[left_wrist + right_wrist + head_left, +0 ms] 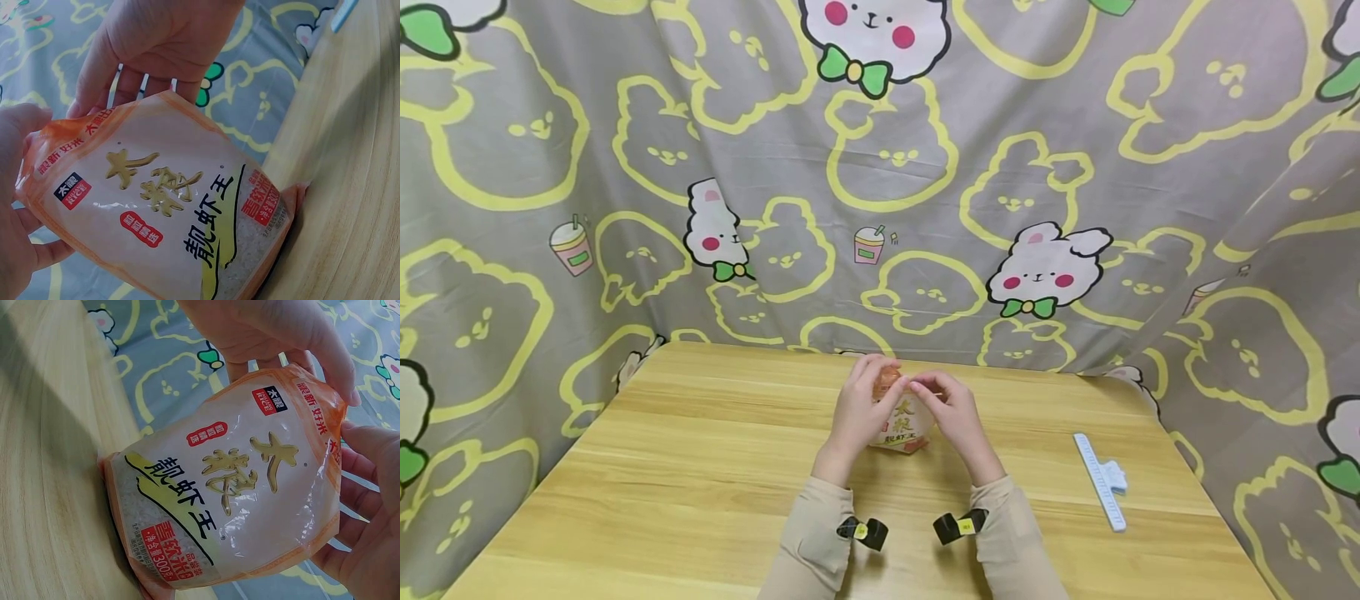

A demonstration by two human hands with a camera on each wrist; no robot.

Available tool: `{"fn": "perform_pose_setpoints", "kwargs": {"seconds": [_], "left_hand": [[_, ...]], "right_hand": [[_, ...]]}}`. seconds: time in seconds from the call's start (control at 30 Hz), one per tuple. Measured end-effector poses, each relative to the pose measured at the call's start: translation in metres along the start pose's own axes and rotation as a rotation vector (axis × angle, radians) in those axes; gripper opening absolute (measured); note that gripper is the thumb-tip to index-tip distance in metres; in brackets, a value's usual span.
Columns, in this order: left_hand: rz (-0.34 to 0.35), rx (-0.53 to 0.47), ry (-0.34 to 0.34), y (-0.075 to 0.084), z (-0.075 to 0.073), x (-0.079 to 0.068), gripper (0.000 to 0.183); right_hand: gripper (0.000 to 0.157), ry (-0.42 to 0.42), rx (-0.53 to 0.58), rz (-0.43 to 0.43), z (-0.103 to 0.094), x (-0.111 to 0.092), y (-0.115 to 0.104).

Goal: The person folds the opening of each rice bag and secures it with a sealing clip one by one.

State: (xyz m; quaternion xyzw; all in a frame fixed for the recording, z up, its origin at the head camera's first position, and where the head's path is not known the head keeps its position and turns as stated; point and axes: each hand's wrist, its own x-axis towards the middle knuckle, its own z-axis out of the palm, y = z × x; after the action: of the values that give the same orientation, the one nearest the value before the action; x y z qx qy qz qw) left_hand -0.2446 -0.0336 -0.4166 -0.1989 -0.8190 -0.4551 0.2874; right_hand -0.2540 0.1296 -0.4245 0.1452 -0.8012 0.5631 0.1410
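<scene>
The left hand (pixel 859 410) and right hand (pixel 957 414) pinch the bag (pixel 899 429) at its top, thumbs in front, fingers behind. The step in hand seems to be working that top edge; the next move calls for an even hold keeping the bag upright. Forearms slant inward, thumbs nearly meeting. The bag stands near mid far edge of the table (pixel 700 467); a clip (pixel 1099 483) lies toward the right edge.
</scene>
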Motion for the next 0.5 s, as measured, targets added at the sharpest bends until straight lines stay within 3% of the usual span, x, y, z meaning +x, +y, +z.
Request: {"fn": "perform_pose_setpoints", "kwargs": {"seconds": [0.5], "left_hand": [[0.016, -0.022, 0.006, -0.0004, -0.0016, 0.0012, 0.023]], "right_hand": [[0.014, -0.017, -0.012, -0.014, 0.0007, 0.0001, 0.0017]]}}
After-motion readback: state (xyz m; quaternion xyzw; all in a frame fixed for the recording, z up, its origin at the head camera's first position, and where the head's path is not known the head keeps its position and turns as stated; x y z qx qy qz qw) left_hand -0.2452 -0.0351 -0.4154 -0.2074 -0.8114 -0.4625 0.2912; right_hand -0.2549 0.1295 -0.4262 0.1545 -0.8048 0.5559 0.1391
